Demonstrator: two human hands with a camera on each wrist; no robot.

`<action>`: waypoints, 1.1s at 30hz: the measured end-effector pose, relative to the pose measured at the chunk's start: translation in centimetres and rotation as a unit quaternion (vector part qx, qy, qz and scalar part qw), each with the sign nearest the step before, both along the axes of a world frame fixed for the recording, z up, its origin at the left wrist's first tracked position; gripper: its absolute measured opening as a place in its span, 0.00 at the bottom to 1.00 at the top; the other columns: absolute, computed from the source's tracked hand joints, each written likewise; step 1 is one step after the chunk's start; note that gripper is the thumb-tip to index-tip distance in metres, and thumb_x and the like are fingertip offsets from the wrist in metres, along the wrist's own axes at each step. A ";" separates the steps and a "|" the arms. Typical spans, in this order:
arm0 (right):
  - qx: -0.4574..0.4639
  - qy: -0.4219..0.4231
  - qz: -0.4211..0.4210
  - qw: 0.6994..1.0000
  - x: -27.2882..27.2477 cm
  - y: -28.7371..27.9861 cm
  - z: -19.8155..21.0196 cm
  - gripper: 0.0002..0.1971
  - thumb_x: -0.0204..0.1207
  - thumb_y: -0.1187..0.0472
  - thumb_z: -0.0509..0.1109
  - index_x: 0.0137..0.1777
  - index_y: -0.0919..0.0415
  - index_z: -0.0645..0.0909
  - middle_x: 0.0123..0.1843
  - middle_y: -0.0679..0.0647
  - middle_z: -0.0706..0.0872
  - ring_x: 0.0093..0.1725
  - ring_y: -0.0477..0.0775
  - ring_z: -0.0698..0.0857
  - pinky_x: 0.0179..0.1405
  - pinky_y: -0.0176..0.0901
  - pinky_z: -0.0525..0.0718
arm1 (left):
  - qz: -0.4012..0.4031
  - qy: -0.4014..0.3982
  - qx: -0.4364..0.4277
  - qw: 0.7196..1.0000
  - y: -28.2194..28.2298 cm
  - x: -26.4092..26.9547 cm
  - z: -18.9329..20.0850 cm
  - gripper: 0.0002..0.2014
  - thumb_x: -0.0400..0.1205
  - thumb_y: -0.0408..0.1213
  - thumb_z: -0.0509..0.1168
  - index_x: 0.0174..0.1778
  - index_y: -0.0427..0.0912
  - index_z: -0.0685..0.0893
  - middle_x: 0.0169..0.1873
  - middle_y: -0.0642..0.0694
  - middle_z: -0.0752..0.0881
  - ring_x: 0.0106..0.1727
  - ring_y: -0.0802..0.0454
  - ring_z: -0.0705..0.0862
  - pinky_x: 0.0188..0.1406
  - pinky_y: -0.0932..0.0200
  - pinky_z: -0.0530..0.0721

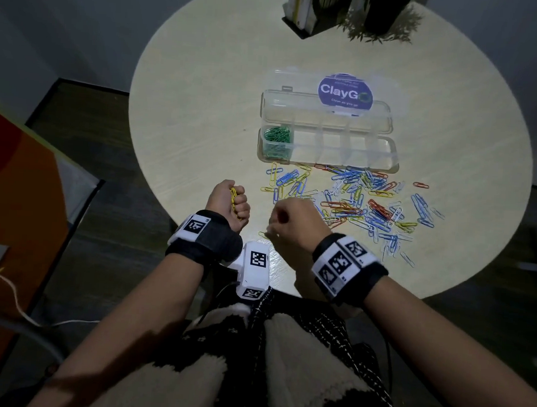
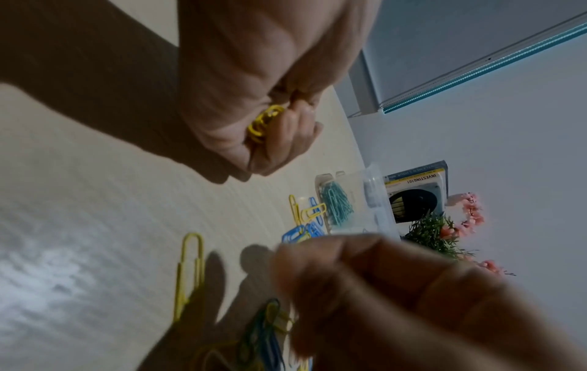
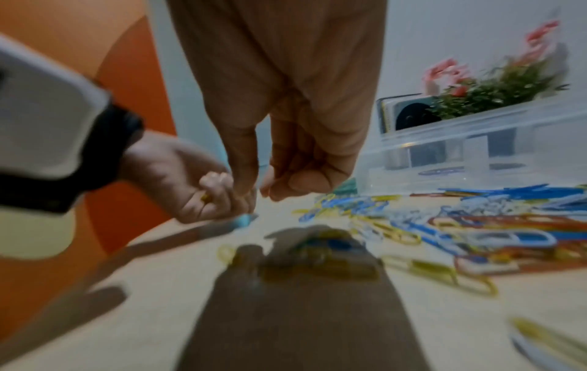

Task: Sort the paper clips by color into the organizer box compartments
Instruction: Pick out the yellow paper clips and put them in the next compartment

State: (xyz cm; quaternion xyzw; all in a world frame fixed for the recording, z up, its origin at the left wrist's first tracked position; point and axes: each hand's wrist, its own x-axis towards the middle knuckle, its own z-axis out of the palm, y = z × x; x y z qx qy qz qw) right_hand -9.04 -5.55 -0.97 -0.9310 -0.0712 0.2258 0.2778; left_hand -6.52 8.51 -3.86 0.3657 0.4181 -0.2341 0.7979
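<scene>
My left hand (image 1: 229, 201) grips a bundle of yellow paper clips (image 1: 233, 198) above the table's near edge; the wrist view shows the yellow clips (image 2: 263, 123) wedged in its curled fingers. My right hand (image 1: 286, 218) hovers just right of it, fingers curled and thumb close to the fingertips (image 3: 263, 188), with no clip visible between them. A single yellow clip (image 1: 262, 234) lies on the table below it. The mixed-colour pile (image 1: 355, 202) spreads in front of the clear organizer box (image 1: 395, 167). Its leftmost compartment holds green clips (image 1: 277, 137); the others look bare.
The box's open lid (image 1: 345, 90) carries a purple round sticker. A book stand (image 1: 301, 13) and a potted plant (image 1: 382, 18) stand at the far edge of the round table (image 1: 205, 89). An orange panel (image 1: 15, 203) is at the left.
</scene>
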 end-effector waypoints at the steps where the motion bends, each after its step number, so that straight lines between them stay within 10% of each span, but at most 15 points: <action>1: -0.017 0.012 0.012 1.000 -0.6 0.0 -0.6 0.08 0.68 0.64 0.74 0.44 0.67 0.82 0.46 0.60 0.85 0.49 0.60 0.81 0.47 0.46 0.78 | 0.001 -0.001 -0.001 1.000 0.1 0.0 0.0 0.19 0.85 0.43 0.47 0.26 0.47 0.63 0.07 0.51 0.62 0.06 0.57 0.59 0.08 0.74 0.53; 9: -0.085 -0.015 0.102 0.991 -1.9 0.6 -2.2 0.09 0.71 0.74 0.61 0.40 0.59 0.73 0.49 0.59 0.78 0.49 0.63 0.78 0.39 0.46 0.69 | 0.005 0.003 0.007 1.000 0.7 0.4 0.1 0.19 0.85 0.44 0.48 0.26 0.46 0.64 0.07 0.52 0.62 0.06 0.57 0.59 0.07 0.75 0.53; 16: 0.045 -0.078 -0.142 0.986 4.9 1.6 -1.1 0.10 0.71 0.75 0.58 0.48 0.66 0.77 0.46 0.68 0.85 0.47 0.67 0.82 0.48 0.53 0.80 | 0.012 0.003 0.018 1.000 1.6 1.0 0.1 0.18 0.84 0.43 0.48 0.26 0.46 0.65 0.07 0.52 0.63 0.06 0.58 0.59 0.08 0.76 0.53; 33: -0.056 -0.082 -0.098 0.990 7.7 2.2 -1.7 0.09 0.73 0.68 0.64 0.47 0.74 0.83 0.51 0.69 0.85 0.53 0.66 0.82 0.42 0.44 0.71 | -0.012 -0.002 0.049 0.999 1.9 2.5 -0.4 0.19 0.86 0.43 0.47 0.28 0.44 0.67 0.09 0.51 0.69 0.08 0.57 0.65 0.09 0.77 0.58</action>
